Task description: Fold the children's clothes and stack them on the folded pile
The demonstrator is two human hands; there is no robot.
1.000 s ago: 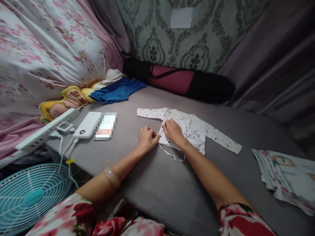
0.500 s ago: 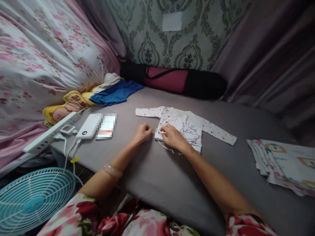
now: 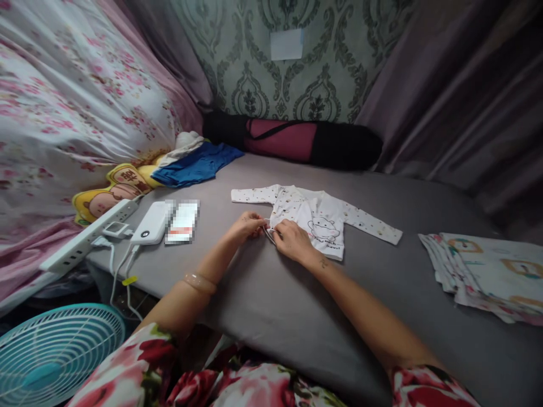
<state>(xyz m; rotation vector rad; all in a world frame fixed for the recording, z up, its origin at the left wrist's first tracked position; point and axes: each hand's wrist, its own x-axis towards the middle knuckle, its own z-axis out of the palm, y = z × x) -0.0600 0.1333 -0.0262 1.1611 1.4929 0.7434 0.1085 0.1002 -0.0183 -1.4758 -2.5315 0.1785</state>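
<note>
A small white wrap-style baby shirt (image 3: 297,206) with a printed animal and speckled sleeves lies spread on the grey sheet (image 3: 254,294). At the shirt's lower left edge my left hand (image 3: 246,224) is closed in a pinch on a thin white tie string (image 3: 267,221). My right hand (image 3: 291,238) is beside it, over the shirt's lower left corner, its fingers closed on the tie strings too. The fingertips of both hands almost meet, and the string ends between them are partly hidden.
At left lie a power strip (image 3: 89,237), a white power bank (image 3: 150,222), a blurred phone (image 3: 184,222) and cables. A fan (image 3: 46,362) stands below. Blue cloth (image 3: 195,165) and a long black-and-red bag (image 3: 292,140) lie behind; folded printed cloths (image 3: 487,271) lie at right.
My left hand has moved right to the shirt's edge and now pinches a string. The tie that hung loose below the shirt is drawn up between the hands. The view has shifted slightly.
</note>
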